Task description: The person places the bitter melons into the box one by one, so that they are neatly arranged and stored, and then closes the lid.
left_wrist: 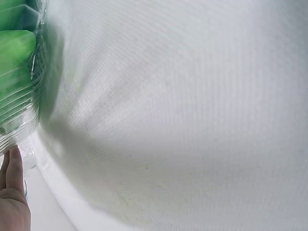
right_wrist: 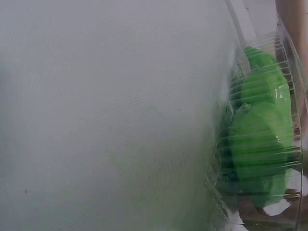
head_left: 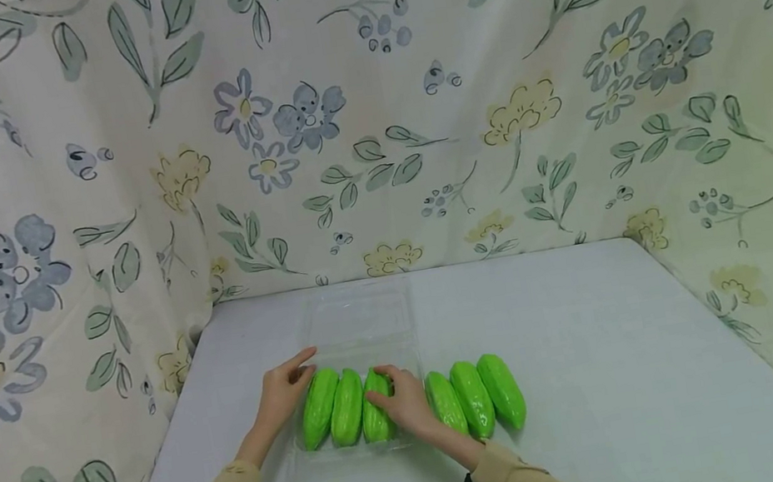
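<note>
A clear plastic box (head_left: 348, 453) with a ribbed wall lies on the table, its lid folded back. Inside, three plump, glossy green cucumber-like vegetables (head_left: 347, 407) stand side by side, lengthwise. My right hand (head_left: 410, 402) holds the rightmost of them (head_left: 376, 426), thumb on its left side and fingers over its far end. On the left, my left hand (head_left: 284, 392) has its fingers extended at the box's side, by the far end of the leftmost vegetable (head_left: 320, 410). The left wrist view shows straight fingers (left_wrist: 15, 168) against the ribbed wall.
Three more green vegetables (head_left: 474, 400) lie in a row on the white table (head_left: 626, 363), right of the box. The clear lid (head_left: 359, 317) lies flat toward the back edge. A floral curtain (head_left: 368, 126) hangs behind and at both sides.
</note>
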Tool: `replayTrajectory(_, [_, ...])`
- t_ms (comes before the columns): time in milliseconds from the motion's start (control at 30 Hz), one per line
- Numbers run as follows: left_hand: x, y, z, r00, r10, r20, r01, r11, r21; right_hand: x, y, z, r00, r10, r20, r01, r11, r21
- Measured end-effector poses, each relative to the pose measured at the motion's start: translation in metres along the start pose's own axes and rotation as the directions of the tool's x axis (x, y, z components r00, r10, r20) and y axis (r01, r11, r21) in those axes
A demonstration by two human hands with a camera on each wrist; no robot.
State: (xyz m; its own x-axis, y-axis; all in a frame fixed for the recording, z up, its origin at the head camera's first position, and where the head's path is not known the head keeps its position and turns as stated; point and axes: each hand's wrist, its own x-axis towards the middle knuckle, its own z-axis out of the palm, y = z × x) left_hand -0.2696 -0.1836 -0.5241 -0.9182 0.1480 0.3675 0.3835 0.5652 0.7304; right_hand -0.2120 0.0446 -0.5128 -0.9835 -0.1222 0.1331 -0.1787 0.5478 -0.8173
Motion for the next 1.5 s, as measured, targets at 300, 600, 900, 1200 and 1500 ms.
replayTrajectory(300, [-0.0004, 0.002, -0.0005, 1.0, -0.009, -0.008, 0.009, 1.0, -0.017, -0.0003, -0.002, -0.0001, 1.0, -0.018, -0.012, 0.018, 1.0, -0.023])
replayTrajectory(600, [-0.0015, 0.0007, -0.0001, 1.0, 0.018, -0.014, -0.018, 1.0, -0.017, -0.0013, -0.0033, -0.0021, 1.0, -0.022, 0.003, 0.022, 1.0, -0.017])
replayTrajectory(900, [-0.0025, 0.0016, 0.0007, 1.0, -0.011, -0.001, 0.011, 1.0, -0.018, -0.0029, -0.0028, -0.004, 0.999, -0.037, 0.02, 0.037, 0.999, -0.008])
replayTrajectory(1200, [-0.002, 0.0021, 0.0004, 1.0, -0.01, -0.001, 0.01, 1.0, -0.011, -0.0028, -0.003, -0.0039, 0.999, -0.028, 0.026, 0.028, 0.999, -0.021])
replayTrajectory(1500, [-0.0013, 0.0016, -0.0003, 1.0, 0.005, -0.004, -0.005, 1.0, -0.013, -0.0051, -0.0048, -0.0053, 0.999, -0.039, 0.031, 0.039, 0.999, -0.004])
